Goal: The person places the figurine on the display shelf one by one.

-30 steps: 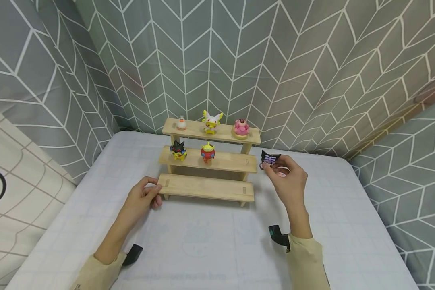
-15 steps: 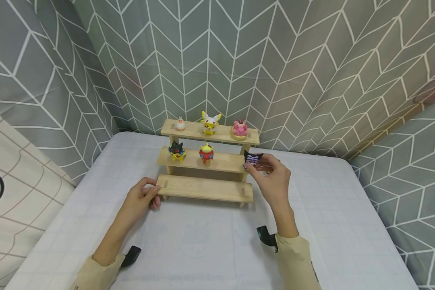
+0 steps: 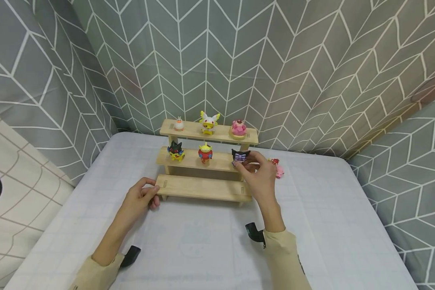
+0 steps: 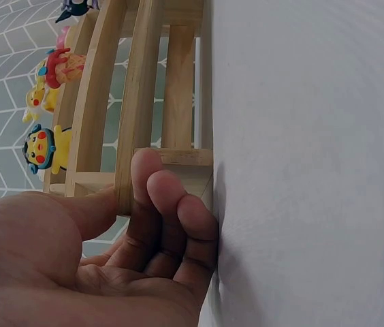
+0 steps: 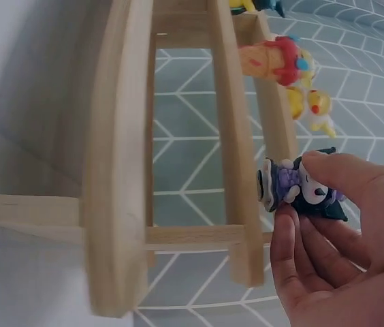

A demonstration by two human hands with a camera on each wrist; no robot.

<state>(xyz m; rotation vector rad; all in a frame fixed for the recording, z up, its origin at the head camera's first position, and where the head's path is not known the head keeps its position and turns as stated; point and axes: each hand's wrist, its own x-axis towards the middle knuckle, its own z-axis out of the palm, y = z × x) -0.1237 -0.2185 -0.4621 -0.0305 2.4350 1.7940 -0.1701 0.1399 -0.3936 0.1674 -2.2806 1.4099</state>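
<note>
My right hand (image 3: 262, 179) pinches a small black, white and purple figurine (image 3: 240, 156) at the right end of the middle tier of a three-step wooden display stand (image 3: 203, 187). In the right wrist view, thumb and fingers are on either side of the figurine (image 5: 308, 180), its base close to the shelf edge; I cannot tell whether it touches. My left hand (image 3: 140, 197) grips the left end of the lowest tier, thumb on top and fingers curled below. On the middle tier also stand a black-and-yellow figurine (image 3: 175, 152) and a red figurine with a yellow top (image 3: 205, 153).
The top tier bears a small white figurine (image 3: 179, 124), a white-and-yellow one (image 3: 208, 122) and a pink one (image 3: 238, 129). A pink-and-red figurine (image 3: 278, 169) lies on the white-covered table (image 3: 199, 249), partly behind my right hand. Patterned grey curtains (image 3: 217, 60) hang behind.
My right hand has moved left with the black-and-purple figurine, from beside the stand to the middle tier's right end. The pink-and-red figurine has come into view behind it. My left hand stays put.
</note>
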